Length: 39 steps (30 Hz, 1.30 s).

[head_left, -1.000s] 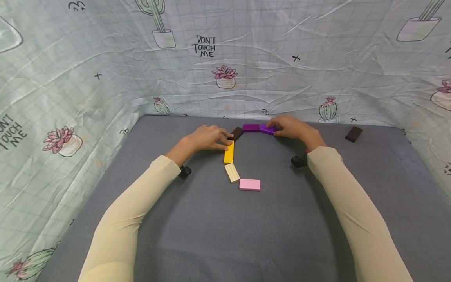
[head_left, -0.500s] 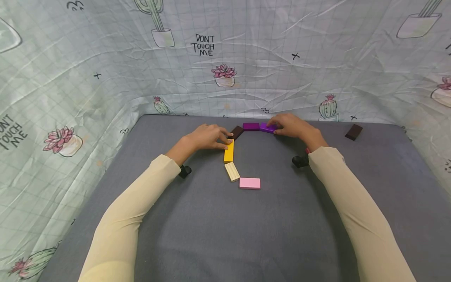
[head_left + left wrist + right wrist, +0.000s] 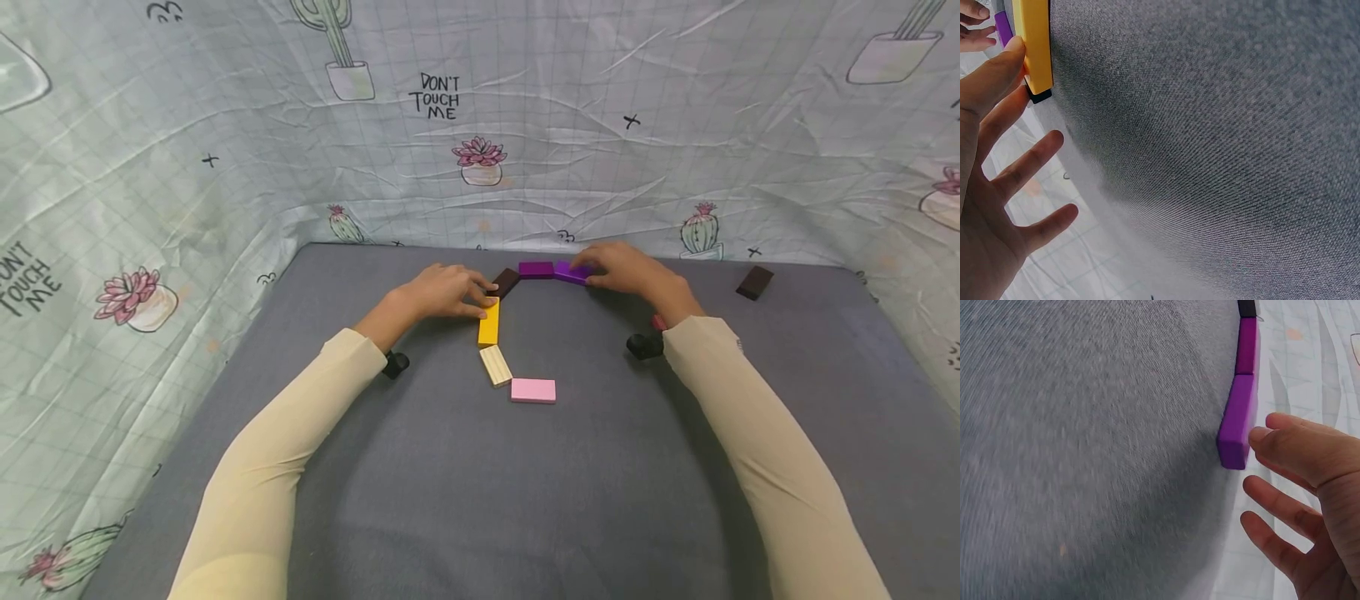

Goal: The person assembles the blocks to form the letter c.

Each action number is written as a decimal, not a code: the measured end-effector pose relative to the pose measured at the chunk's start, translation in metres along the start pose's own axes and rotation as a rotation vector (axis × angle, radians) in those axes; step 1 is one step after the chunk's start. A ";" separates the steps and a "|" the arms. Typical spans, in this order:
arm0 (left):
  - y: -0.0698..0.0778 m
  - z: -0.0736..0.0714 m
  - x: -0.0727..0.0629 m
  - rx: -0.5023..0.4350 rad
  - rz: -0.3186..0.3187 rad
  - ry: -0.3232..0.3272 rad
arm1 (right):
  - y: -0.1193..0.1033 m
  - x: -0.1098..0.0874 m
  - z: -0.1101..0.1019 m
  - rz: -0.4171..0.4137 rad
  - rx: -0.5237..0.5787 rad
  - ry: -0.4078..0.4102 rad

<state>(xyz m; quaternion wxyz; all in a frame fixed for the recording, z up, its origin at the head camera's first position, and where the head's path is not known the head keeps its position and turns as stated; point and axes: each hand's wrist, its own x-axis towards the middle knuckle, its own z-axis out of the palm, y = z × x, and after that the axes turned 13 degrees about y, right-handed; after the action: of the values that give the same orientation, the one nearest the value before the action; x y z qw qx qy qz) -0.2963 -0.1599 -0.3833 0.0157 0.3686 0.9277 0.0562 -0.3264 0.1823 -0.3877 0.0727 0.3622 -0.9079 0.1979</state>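
Observation:
In the head view, flat rectangular blocks form a curved line on the grey cloth. My left hand point(image 3: 446, 292) has thumb and index finger pinching the far end of a yellow block point(image 3: 488, 327); in the left wrist view its other fingers spread loosely. My right hand point(image 3: 621, 268) pinches the right end of a violet block point(image 3: 1240, 412) between thumb and index finger, the other fingers apart from it. Between them lie a dark brown block point(image 3: 506, 283) and a magenta-purple block point(image 3: 536, 271). Nearer me come a pale striped block point(image 3: 496, 367) and a pink block point(image 3: 533, 391).
Another dark brown block point(image 3: 754, 283) lies alone at the far right. A patterned cloth point(image 3: 585, 167) with cactus drawings rises behind and to the sides of the grey table surface point(image 3: 480, 500). Black wrist cameras hang below both sleeves.
Both hands stay at the same blocks, and the line of blocks keeps its shape. My right forearm has shifted very slightly to the right; the head view has moved a little.

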 end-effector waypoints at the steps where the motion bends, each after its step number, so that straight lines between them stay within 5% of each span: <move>1: 0.000 0.000 0.000 -0.001 0.001 0.000 | 0.000 -0.002 -0.002 -0.004 0.002 0.004; 16: -0.001 0.002 0.000 0.004 -0.001 0.002 | -0.005 -0.038 -0.034 0.097 -0.085 -0.030; 39: 0.001 0.000 -0.001 0.016 -0.009 0.005 | 0.002 -0.088 -0.055 0.118 -0.108 -0.008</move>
<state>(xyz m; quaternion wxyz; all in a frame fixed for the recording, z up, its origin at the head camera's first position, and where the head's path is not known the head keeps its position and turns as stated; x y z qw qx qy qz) -0.2943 -0.1598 -0.3828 0.0108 0.3645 0.9298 0.0495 -0.2646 0.2613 -0.3622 0.0768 0.3045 -0.9373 0.1512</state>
